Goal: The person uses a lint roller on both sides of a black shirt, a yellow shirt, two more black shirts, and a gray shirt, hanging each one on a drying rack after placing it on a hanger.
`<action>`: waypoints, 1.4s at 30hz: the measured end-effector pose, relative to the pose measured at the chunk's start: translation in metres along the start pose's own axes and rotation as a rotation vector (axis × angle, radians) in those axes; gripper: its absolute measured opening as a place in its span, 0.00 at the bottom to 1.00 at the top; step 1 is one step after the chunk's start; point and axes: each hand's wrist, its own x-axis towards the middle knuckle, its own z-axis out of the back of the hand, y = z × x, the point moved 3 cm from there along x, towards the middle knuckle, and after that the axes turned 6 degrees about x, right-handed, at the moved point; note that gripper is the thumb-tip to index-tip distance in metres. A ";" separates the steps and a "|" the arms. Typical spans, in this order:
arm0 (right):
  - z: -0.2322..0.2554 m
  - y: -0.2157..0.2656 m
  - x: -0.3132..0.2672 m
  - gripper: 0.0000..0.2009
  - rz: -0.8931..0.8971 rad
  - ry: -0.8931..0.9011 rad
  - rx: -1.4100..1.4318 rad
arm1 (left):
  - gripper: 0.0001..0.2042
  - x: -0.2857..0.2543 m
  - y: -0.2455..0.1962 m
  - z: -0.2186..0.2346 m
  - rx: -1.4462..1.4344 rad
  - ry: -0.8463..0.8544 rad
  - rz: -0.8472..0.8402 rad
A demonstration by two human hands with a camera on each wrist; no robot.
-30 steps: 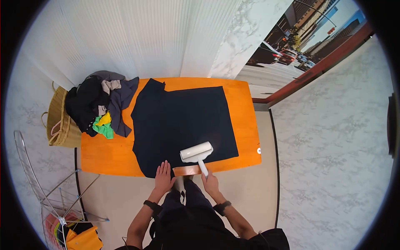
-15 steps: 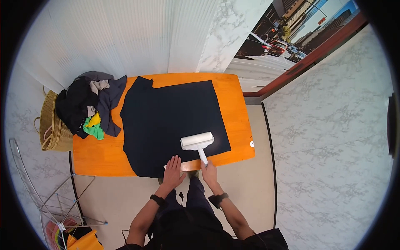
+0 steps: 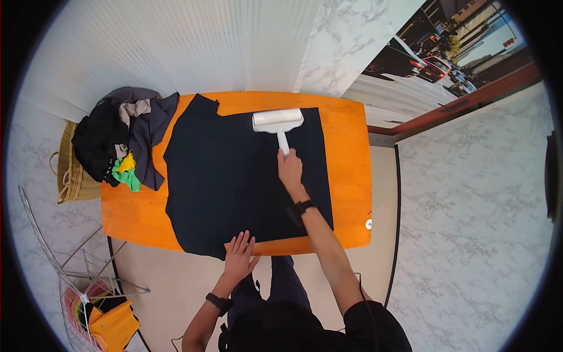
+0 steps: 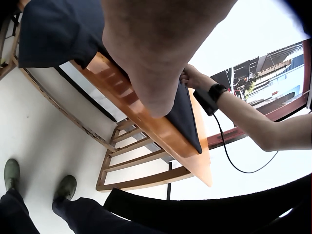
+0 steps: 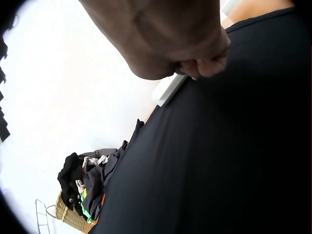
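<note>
A dark navy T-shirt lies spread flat over the orange wooden table. My right hand grips the handle of a white lint roller, whose roll lies across the shirt near its far edge. In the right wrist view that hand is curled round the handle, with one end of the lint roller showing beneath it. My left hand rests with straight fingers on the shirt's near edge, at the front of the table.
Piled clothes in black, grey, green and yellow sit on the table's left end. Beside them is a woven basket. A metal drying rack stands at lower left with coloured items on it. Ribbed white panels rise behind the table.
My right hand has pushed the lint roller away from me, from the shirt's near side to near its far edge. The left hand stays at the near edge.
</note>
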 end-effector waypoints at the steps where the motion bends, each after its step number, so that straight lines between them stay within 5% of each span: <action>1: -0.002 0.005 0.014 0.20 0.019 -0.015 -0.006 | 0.32 0.000 0.000 0.000 -0.005 0.000 0.003; 7: 0.007 0.014 0.031 0.21 0.074 -0.057 0.049 | 0.32 -0.001 -0.001 0.001 0.003 -0.003 0.018; 15: 0.038 -0.017 -0.105 0.19 0.052 0.101 0.012 | 0.35 -0.006 0.002 -0.003 0.048 0.012 -0.032; 26: 0.100 -0.079 -0.319 0.18 -0.124 0.062 -0.060 | 0.44 -0.003 0.004 0.005 0.065 0.047 -0.079; 31: 0.121 -0.086 -0.370 0.17 -0.204 0.063 -0.012 | 0.44 0.007 -0.015 0.006 0.066 0.027 -0.133; 36: 0.135 -0.077 -0.341 0.18 -0.240 -0.020 0.052 | 0.42 0.025 -0.044 -0.006 0.039 0.008 -0.197; 42: 0.120 -0.085 -0.214 0.19 -0.121 -0.101 0.007 | 0.39 0.053 -0.077 -0.025 0.030 0.000 -0.254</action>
